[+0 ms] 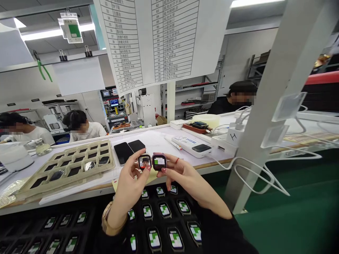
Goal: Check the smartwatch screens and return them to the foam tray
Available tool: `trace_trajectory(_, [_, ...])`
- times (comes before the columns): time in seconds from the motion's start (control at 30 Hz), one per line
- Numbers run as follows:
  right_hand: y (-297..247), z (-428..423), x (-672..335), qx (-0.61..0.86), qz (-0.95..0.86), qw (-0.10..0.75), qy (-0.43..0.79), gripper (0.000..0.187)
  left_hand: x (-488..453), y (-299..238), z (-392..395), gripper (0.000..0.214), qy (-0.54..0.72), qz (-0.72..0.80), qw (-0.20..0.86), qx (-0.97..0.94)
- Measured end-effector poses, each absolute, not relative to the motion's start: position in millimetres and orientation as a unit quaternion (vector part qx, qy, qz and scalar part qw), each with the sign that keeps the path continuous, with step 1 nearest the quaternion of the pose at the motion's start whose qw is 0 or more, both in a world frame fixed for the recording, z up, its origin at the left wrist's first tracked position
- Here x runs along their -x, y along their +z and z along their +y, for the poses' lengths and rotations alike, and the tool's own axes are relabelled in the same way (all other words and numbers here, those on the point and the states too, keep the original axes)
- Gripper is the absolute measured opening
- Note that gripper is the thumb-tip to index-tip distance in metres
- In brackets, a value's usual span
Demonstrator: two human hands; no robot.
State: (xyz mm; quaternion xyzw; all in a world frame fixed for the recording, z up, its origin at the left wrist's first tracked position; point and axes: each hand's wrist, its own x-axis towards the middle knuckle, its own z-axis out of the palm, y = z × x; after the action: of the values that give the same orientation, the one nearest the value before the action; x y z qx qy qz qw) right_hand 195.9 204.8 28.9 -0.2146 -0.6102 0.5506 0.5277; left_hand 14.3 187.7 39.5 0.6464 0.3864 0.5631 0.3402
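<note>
My left hand [131,178] grips a smartwatch [144,162] with a dark case, its lit screen showing a picture of a person. Beside it, my right hand [182,171] pinches a second smartwatch [159,162] with a purplish case and a green-and-white pattern on its screen. The two are side by side, screens toward me, above the bench edge. Below my hands is a black foam tray [140,225] with rows of smartwatches, such as one lit watch [164,209]. Another black tray [88,231] of watches lies to the left.
On the bench are a beige compartment tray [87,173], two dark phones [123,152], a white device [191,145] and a pen [175,145]. A grey post [272,95] rises at right, with looping white cables [261,173]. A printed sheet [169,38] hangs ahead. Several people sit beyond.
</note>
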Motion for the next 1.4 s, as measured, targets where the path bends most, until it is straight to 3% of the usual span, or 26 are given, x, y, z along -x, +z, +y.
trace_trajectory(0.37, [29.3, 202.3, -196.6, 0.215, -0.601, 0.54, 0.549, 0.053, -14.6, 39.9, 187.7, 0.05, 0.565, 0.384, 0.345, -0.643])
trace_trajectory(0.97, [23.3, 210.1, -194.5, 0.231, -0.6, 0.548, 0.535, 0.061, -11.9, 38.5, 191.2, 0.038, 0.568, 0.383, 0.338, -0.645])
trace_trajectory(1.07, [24.9, 208.4, -193.6, 0.213, -0.611, 0.537, 0.541, 0.064, -12.9, 37.9, 191.9, 0.045, 0.559, 0.379, 0.342, -0.653])
trace_trajectory(1.4, [30.6, 203.8, -193.7, 0.222, -0.612, 0.539, 0.535, 0.055, -13.7, 38.9, 189.7, 0.045, 0.548, 0.388, 0.339, -0.659])
